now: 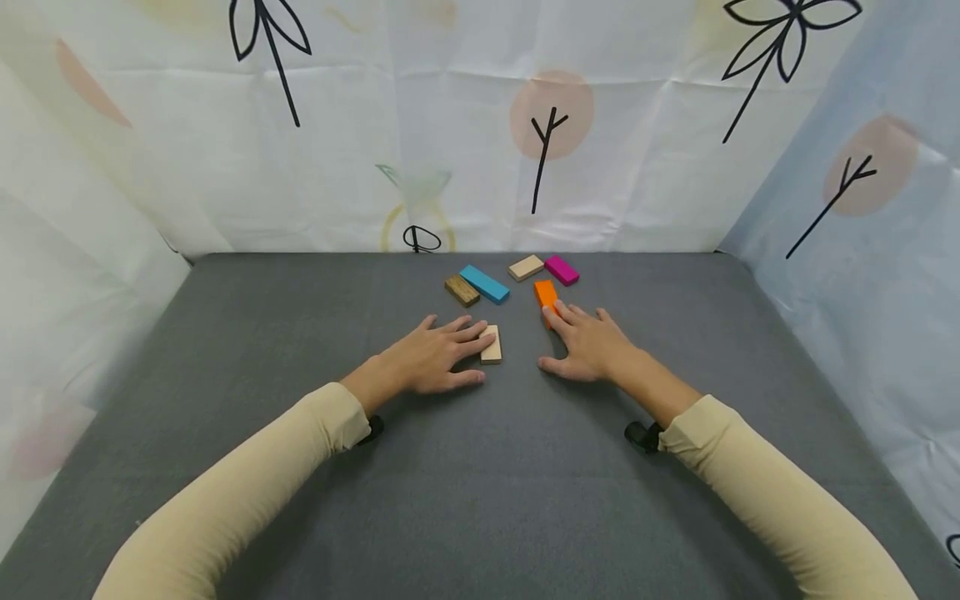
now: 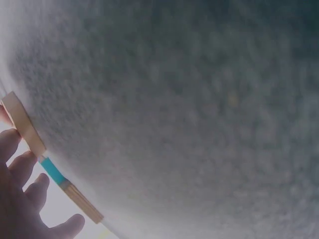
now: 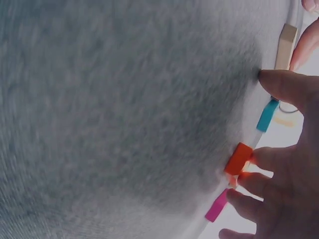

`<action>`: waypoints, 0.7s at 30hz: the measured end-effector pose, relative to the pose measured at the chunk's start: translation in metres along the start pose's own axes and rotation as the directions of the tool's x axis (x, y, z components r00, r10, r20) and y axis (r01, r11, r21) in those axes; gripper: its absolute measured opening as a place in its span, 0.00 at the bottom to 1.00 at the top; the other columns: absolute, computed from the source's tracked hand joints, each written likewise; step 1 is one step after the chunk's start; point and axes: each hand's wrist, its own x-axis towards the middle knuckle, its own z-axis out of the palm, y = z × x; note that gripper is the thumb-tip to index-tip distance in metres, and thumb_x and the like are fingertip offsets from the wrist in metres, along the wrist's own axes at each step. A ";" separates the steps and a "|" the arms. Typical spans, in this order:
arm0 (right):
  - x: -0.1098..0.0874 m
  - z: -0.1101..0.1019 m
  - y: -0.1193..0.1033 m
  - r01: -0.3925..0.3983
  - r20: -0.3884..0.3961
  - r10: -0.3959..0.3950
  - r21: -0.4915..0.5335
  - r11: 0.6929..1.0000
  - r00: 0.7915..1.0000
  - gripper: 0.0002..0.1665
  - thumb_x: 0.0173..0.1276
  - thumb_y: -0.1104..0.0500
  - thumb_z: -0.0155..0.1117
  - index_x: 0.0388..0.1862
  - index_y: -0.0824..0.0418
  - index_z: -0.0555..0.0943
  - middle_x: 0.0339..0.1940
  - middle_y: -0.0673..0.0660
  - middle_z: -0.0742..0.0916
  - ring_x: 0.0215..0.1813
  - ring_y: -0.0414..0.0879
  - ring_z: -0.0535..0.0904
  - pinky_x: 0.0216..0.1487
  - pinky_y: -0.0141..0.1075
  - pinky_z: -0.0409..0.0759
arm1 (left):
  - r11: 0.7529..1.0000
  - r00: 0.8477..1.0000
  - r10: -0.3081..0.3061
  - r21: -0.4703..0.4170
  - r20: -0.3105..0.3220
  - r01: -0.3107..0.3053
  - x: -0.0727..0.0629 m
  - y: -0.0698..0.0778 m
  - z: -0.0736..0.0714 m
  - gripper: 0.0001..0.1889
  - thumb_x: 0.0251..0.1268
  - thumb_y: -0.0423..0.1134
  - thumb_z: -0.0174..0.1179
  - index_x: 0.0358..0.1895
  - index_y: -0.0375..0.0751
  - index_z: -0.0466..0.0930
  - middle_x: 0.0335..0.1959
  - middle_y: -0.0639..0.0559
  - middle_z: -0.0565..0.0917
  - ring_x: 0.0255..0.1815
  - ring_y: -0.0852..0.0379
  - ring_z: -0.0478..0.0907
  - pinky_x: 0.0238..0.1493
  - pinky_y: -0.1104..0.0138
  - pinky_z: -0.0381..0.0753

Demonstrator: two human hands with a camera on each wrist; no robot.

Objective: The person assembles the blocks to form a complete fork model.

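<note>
My left hand, fingers spread, reaches over a pale wooden block that lies flat on the grey table; a fingertip overlaps the block's left side. In the left wrist view this block shows beside the fingers. To the right, my right hand has its extended fingers at the near end of an orange block. The right wrist view shows the orange block against the fingertips, with the thumb stretched apart from it. Neither hand curls around a block.
Farther back lie a dark brown wooden block, a blue block, a second pale block and a magenta block. The blue and brown blocks are close together. A patterned white cloth hangs behind the table.
</note>
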 end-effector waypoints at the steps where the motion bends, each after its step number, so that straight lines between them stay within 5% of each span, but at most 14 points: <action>1: -0.001 0.000 -0.002 -0.002 0.004 0.002 -0.005 1.000 1.000 0.52 0.72 0.34 0.53 0.82 0.61 0.50 0.81 0.64 0.56 0.79 0.62 0.55 0.72 0.67 0.49 | 1.000 1.000 0.004 -0.001 0.003 -0.004 0.000 0.002 0.000 0.37 0.75 0.66 0.42 0.81 0.56 0.49 0.81 0.54 0.51 0.81 0.49 0.47 0.73 0.38 0.48; 15: -0.012 -0.006 -0.019 -0.010 0.032 0.010 0.021 1.000 0.999 0.51 0.72 0.31 0.52 0.81 0.59 0.54 0.80 0.62 0.60 0.79 0.64 0.53 0.70 0.70 0.47 | 0.999 0.999 0.046 0.006 0.022 -0.046 -0.006 0.022 0.001 0.37 0.75 0.67 0.42 0.81 0.58 0.49 0.81 0.56 0.50 0.81 0.52 0.46 0.73 0.38 0.49; 21: -0.006 -0.019 -0.004 0.091 -0.084 -0.083 0.087 0.992 0.993 0.42 0.75 0.43 0.57 0.79 0.62 0.60 0.77 0.63 0.66 0.78 0.65 0.56 0.71 0.67 0.52 | 0.995 0.995 0.099 0.023 -0.005 -0.099 -0.008 0.029 0.000 0.34 0.76 0.64 0.43 0.80 0.57 0.54 0.80 0.55 0.53 0.81 0.52 0.48 0.72 0.40 0.53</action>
